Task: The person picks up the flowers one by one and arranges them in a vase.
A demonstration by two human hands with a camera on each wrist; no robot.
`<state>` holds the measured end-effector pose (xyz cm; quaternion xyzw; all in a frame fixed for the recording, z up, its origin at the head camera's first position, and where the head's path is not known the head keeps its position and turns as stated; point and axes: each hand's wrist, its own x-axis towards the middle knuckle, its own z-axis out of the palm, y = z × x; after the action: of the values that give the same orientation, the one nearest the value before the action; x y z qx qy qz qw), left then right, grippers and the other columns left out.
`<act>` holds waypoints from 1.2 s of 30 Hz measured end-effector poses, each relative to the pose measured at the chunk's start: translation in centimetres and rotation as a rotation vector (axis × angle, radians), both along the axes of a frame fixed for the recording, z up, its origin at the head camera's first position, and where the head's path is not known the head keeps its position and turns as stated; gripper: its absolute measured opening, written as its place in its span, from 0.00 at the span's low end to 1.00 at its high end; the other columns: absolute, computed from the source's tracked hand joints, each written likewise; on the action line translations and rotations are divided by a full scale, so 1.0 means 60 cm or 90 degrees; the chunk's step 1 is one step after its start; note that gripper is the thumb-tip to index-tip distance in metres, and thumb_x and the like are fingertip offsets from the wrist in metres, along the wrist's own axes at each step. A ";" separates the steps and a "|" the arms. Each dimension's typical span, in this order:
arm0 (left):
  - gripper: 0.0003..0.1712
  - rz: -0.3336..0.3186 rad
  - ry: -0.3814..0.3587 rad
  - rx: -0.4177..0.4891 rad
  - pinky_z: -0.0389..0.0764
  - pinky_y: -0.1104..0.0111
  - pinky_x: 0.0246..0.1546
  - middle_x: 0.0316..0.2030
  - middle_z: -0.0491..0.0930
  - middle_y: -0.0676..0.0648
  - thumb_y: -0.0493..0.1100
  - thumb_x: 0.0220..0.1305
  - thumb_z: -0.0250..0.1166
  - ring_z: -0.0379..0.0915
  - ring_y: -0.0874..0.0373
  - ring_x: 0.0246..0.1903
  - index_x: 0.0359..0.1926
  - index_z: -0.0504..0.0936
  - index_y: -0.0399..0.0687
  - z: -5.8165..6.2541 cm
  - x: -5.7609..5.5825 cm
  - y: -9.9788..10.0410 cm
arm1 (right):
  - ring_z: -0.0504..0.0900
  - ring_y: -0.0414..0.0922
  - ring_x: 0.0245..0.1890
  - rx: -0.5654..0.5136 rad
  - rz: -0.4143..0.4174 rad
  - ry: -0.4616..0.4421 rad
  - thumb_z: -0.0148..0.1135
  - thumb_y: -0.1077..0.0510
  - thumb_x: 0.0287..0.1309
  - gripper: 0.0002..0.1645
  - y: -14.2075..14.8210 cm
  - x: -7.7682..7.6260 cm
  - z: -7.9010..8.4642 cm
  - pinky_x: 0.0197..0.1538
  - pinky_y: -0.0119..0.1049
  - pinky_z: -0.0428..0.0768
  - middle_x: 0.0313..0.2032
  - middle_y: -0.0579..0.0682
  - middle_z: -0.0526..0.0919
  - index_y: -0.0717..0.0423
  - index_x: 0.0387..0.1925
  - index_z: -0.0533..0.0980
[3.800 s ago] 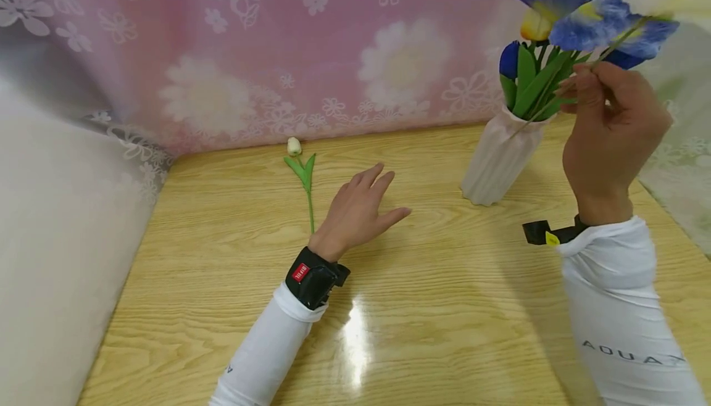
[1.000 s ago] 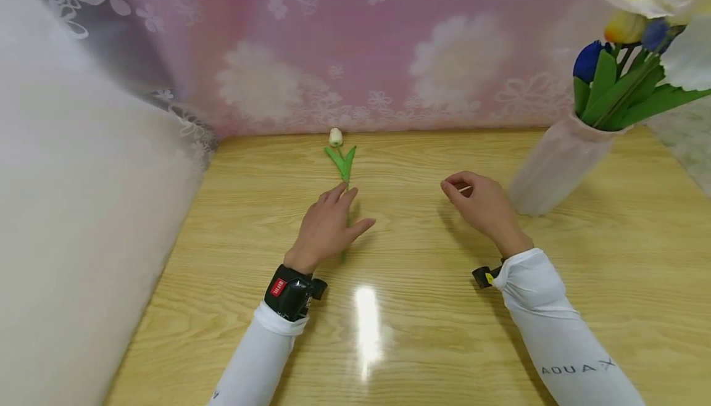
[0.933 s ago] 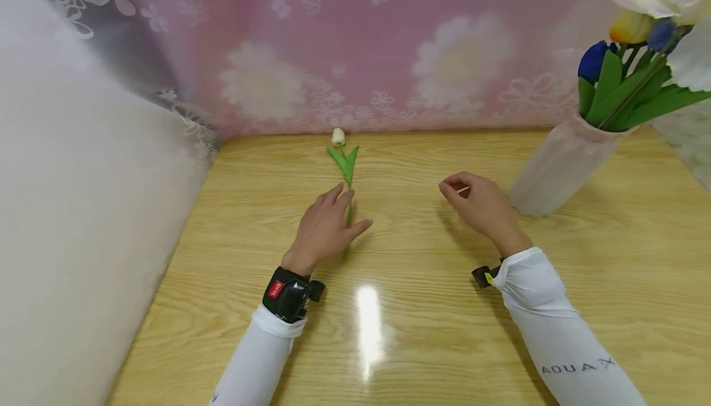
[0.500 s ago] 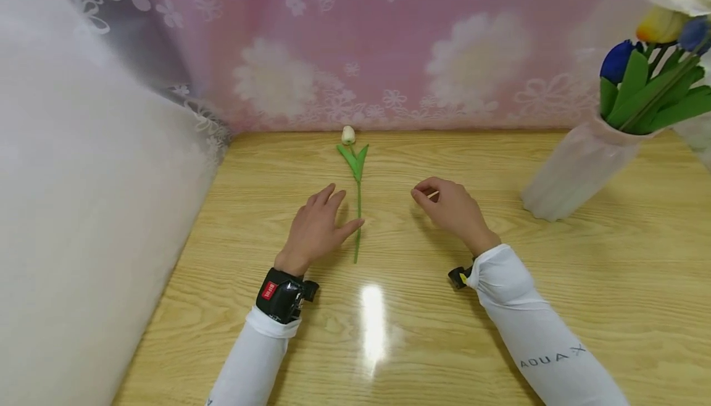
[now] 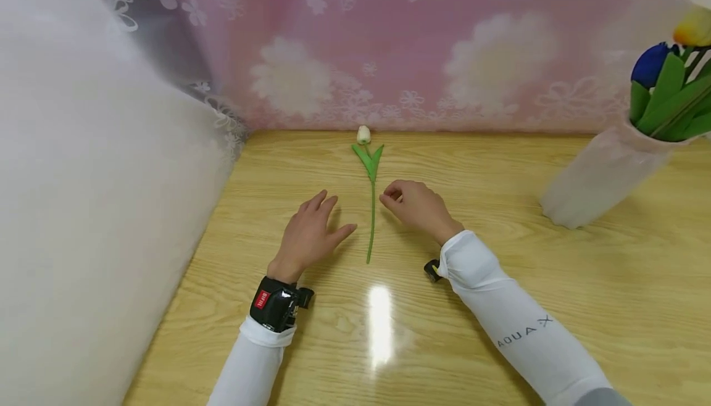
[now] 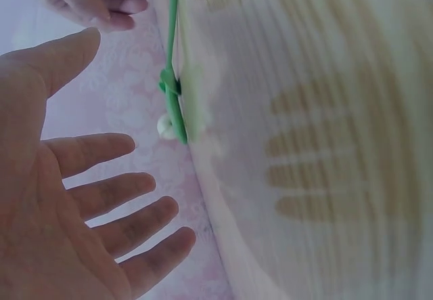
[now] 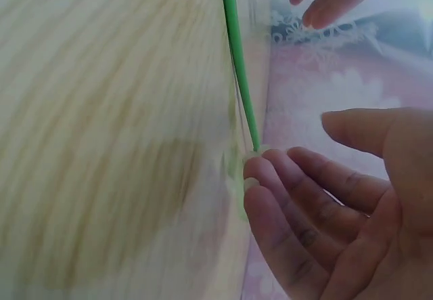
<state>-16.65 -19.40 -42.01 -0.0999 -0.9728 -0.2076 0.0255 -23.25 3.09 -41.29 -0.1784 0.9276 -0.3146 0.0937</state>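
A single artificial white tulip (image 5: 373, 205) lies on the wooden table (image 5: 466, 344), its bud toward the back and its green stem toward me. My left hand (image 5: 307, 233) hovers just left of the stem, fingers spread and thumb reaching toward it. Close on the stem's other side is my right hand (image 5: 416, 207), its fingers loosely bent and holding nothing. In the right wrist view a gap shows between the thumb (image 7: 358, 127) and the bent fingers, whose tips overlap the stem (image 7: 237, 63). The left wrist view shows the left palm (image 6: 40, 225) facing the tulip.
At the right stands a pale ribbed vase (image 5: 608, 174) with green leaves and blue, yellow and white flowers, partly cut off by the frame. A pink floral cloth (image 5: 400, 54) hangs along the table's back edge. White fabric (image 5: 100, 208) borders the left side.
Earlier the right hand held a flower stem at the vase; it has since let go and moved left to beside the tulip. The left hand has shifted off the stem to its left.
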 end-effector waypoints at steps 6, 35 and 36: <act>0.41 0.000 0.012 0.007 0.67 0.44 0.55 0.67 0.60 0.37 0.64 0.63 0.60 0.60 0.38 0.62 0.66 0.69 0.39 -0.002 0.006 -0.005 | 0.80 0.44 0.33 0.006 -0.005 0.001 0.56 0.49 0.66 0.16 -0.018 -0.012 -0.011 0.35 0.41 0.77 0.36 0.47 0.84 0.55 0.43 0.82; 0.40 0.009 0.012 -0.012 0.67 0.45 0.56 0.67 0.61 0.38 0.64 0.63 0.60 0.60 0.40 0.63 0.65 0.69 0.41 0.003 0.016 -0.015 | 0.82 0.43 0.19 -0.028 -0.045 -0.114 0.56 0.60 0.62 0.18 -0.047 -0.027 -0.014 0.25 0.31 0.77 0.17 0.49 0.83 0.60 0.19 0.82; 0.40 0.011 0.013 -0.011 0.67 0.45 0.56 0.67 0.61 0.38 0.64 0.63 0.60 0.60 0.40 0.63 0.66 0.69 0.41 0.005 0.018 -0.016 | 0.82 0.43 0.20 -0.037 -0.042 -0.109 0.55 0.59 0.63 0.18 -0.046 -0.024 -0.012 0.26 0.31 0.77 0.18 0.49 0.83 0.60 0.19 0.82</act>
<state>-15.57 -20.33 -41.73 -0.0938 -0.9751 -0.1977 0.0363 -24.70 0.31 -42.02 -0.1224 0.9121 -0.3583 0.1571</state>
